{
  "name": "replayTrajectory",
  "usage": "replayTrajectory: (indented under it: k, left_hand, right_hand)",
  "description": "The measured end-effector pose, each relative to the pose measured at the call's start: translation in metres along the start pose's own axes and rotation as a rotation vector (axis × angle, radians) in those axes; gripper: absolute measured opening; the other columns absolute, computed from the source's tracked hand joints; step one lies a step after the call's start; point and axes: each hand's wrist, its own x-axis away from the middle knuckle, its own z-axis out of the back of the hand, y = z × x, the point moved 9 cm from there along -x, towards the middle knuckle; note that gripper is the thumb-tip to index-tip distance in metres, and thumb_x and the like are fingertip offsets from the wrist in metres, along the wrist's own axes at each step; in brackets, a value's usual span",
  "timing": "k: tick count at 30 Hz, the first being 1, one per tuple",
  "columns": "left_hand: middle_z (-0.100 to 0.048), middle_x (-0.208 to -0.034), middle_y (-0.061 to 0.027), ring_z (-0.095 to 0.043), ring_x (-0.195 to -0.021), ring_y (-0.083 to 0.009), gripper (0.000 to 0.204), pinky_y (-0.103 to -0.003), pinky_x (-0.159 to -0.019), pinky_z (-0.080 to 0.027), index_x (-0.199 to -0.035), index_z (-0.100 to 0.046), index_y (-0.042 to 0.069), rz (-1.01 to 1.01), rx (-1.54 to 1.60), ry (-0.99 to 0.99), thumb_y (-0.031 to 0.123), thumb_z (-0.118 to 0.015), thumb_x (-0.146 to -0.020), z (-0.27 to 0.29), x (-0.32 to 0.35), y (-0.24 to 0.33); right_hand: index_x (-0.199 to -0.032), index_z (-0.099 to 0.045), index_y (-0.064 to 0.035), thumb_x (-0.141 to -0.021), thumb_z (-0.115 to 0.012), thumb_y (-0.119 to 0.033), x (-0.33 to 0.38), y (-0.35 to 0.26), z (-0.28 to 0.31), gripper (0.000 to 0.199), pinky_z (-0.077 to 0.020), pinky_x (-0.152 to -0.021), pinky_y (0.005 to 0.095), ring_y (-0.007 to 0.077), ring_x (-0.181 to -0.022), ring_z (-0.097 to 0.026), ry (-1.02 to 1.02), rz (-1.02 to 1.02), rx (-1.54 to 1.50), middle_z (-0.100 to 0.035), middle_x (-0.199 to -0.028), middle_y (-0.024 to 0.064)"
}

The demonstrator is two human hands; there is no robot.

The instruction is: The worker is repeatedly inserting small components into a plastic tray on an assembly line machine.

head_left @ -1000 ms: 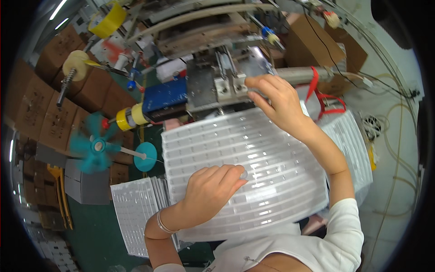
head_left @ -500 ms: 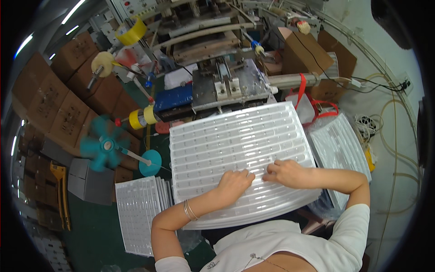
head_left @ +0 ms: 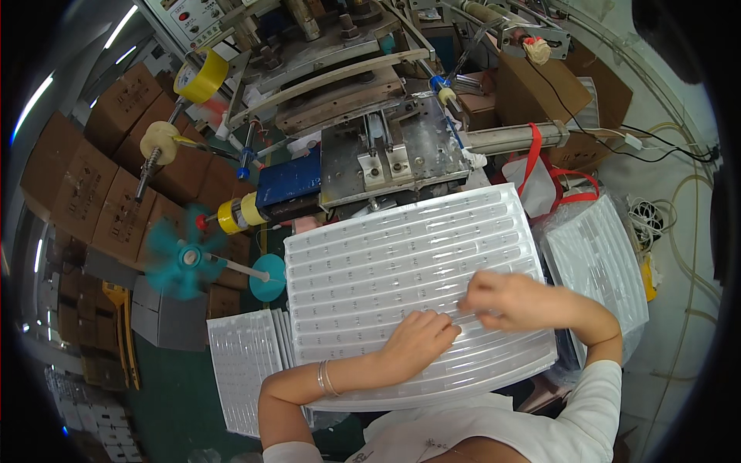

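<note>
A large white plastic tray [head_left: 363,278] with long parallel grooves lies tilted in front of me; small dark marks or parts run in columns along it. A shiny clear layer seems to cover it. My left hand [head_left: 421,339] rests on the tray right of its middle, fingers curled and pressed together at the tips. Just to its right, my right hand [head_left: 509,301] hovers over or touches the grooves, thumb and fingers pinched together and slightly blurred. Whatever is between the fingertips of either hand is too small to make out.
Behind the tray stands a metal machine [head_left: 394,154] with a blue block [head_left: 289,179]. A turquoise fan [head_left: 189,258] spins at the left, near stacked cartons [head_left: 116,201]. More white trays [head_left: 243,363] stand at lower left; wrapped trays [head_left: 598,255] lie at right beside a red-handled bag [head_left: 532,185].
Both hands have shifted slightly right and nearer each other over the tray. The right hand's fingers have drawn into a tighter pinch. The whole view has shifted a little.
</note>
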Motion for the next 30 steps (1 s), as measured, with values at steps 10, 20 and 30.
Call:
replayTrajectory:
  k: [10, 20, 30]
  left_hand:
    - [-0.056, -0.09, -0.0017, -0.053, -0.08, -0.0176, 0.03, -0.031, -0.072, -0.039, -0.11, -0.06, 0.008, -0.002, -0.308, -0.042, 0.018, -0.061, -0.081, -0.022, 0.028, 0.007]
    - [-0.064, -0.09, -0.0069, -0.059, -0.081, -0.022, 0.03, -0.035, -0.073, -0.043, -0.109, -0.063, 0.007, 0.184, -0.158, 0.329, 0.016, -0.068, -0.08, 0.098, 0.031, -0.039]
    - [-0.063, -0.097, -0.0086, -0.059, -0.088, -0.0262, 0.031, -0.036, -0.076, -0.044, -0.112, -0.063, 0.008, 0.523, -0.256, 0.445, 0.015, -0.065, -0.082, 0.117, 0.051, -0.129]
  right_hand:
    - [-0.102, -0.059, -0.002, -0.084, -0.061, -0.009, -0.004, 0.002, 0.057, 0.02, -0.0512, -0.069, 0.0317, 0.0246, -0.088, -0.063, 0.365, -0.102, -0.088, -0.061, -0.106, 0.0111]
    - [-0.112, -0.061, -0.0035, -0.087, -0.059, -0.005, -0.014, 0.025, 0.075, 0.025, -0.0528, -0.076, 0.0272, 0.0182, -0.097, -0.062, 0.719, -0.116, -0.138, -0.062, -0.112, 0.0096]
    - [-0.112, -0.062, -0.0034, -0.086, -0.061, -0.004, -0.032, 0.069, 0.091, 0.027, -0.0542, -0.075, 0.0254, 0.0174, -0.095, -0.062, 0.85, -0.136, -0.123, -0.063, -0.112, 0.0083]
